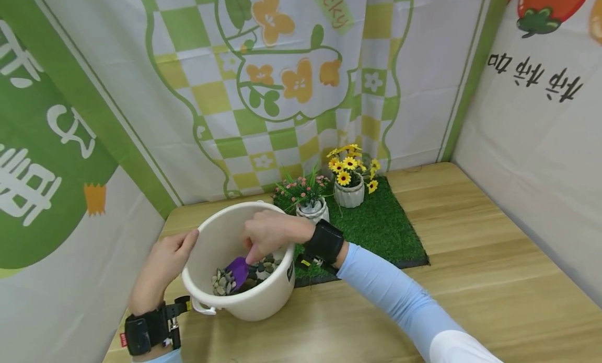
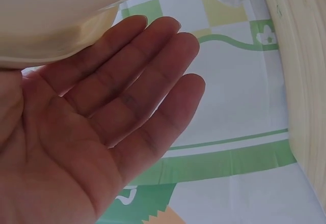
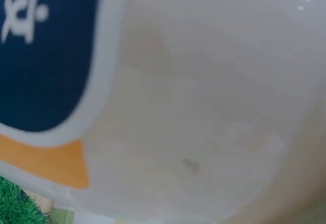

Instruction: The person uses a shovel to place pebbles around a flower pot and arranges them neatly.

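Note:
A white bucket (image 1: 235, 297) with grey and tan pebbles (image 1: 223, 282) inside stands on the table. My right hand (image 1: 269, 232) reaches over its rim and grips a small purple shovel (image 1: 238, 271); the handle is hidden in the fist. Among the pebbles lies the purple blade, tilted down. My left hand (image 1: 170, 256) holds the bucket's left rim, thumb on top. Seen from the left wrist, that hand's four fingers (image 2: 153, 86) lie fairly straight along the outer wall. The right wrist view is filled by the bucket's outer wall (image 3: 193, 107) and a dark blue label (image 3: 46, 61).
Behind the bucket, a green turf mat (image 1: 385, 232) carries a pot of pink flowers (image 1: 314, 209) and a pot of yellow flowers (image 1: 349, 193). The wooden table (image 1: 470, 248) extends to the right. Printed cloth walls (image 1: 423, 75) enclose the back and both sides.

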Motion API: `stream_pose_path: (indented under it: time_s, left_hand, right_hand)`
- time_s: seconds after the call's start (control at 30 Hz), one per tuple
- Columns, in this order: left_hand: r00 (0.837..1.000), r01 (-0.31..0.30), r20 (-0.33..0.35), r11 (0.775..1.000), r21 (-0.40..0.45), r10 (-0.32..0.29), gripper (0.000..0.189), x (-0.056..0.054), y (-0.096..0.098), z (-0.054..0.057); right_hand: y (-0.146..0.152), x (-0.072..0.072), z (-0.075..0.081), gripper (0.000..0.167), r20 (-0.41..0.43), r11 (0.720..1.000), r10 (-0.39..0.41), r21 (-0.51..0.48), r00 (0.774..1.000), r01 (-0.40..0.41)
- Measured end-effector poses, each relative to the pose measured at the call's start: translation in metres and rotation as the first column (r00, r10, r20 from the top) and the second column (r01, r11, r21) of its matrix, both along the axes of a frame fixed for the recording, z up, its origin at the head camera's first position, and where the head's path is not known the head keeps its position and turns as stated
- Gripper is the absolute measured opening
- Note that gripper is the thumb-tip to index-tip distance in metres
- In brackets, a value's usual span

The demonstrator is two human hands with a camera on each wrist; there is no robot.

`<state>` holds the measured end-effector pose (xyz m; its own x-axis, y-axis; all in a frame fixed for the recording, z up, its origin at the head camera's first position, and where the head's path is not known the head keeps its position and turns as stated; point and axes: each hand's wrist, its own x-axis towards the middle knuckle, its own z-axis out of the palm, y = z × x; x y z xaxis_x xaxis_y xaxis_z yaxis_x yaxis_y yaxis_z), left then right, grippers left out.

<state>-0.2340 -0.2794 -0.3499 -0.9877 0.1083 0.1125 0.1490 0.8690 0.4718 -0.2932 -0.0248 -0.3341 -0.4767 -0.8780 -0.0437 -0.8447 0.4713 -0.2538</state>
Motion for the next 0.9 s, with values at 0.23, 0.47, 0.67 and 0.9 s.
stream_pose_path:
  time_s: [0.23,0.47,0.67,0.9]
  left_hand:
    - [1.000,0.013,-0.014,1.000,0.013,-0.013,0.058,-0.002,0.001,0.003]
    - [1.000,0.023,-0.010,1.000,0.005,-0.023,0.057,-0.005,0.002,0.005]
    - [1.000,0.006,-0.027,1.000,-0.005,-0.007,0.054,-0.003,0.000,0.006]
    - [1.000,0.001,0.010,1.000,0.019,-0.002,0.058,0.001,-0.002,0.001]
  right_hand:
    - [0.009,-0.003,0.007,0.024,0.028,0.996,0.025,-0.090,0.999,-0.023]
    - [0.026,-0.004,0.013,0.018,0.103,0.967,0.051,-0.254,0.993,-0.023]
    - [0.025,-0.002,0.009,0.018,0.050,0.948,0.053,-0.315,0.997,-0.035]
    - [0.029,0.001,0.003,0.018,0.093,0.912,0.009,-0.410,0.996,0.030]
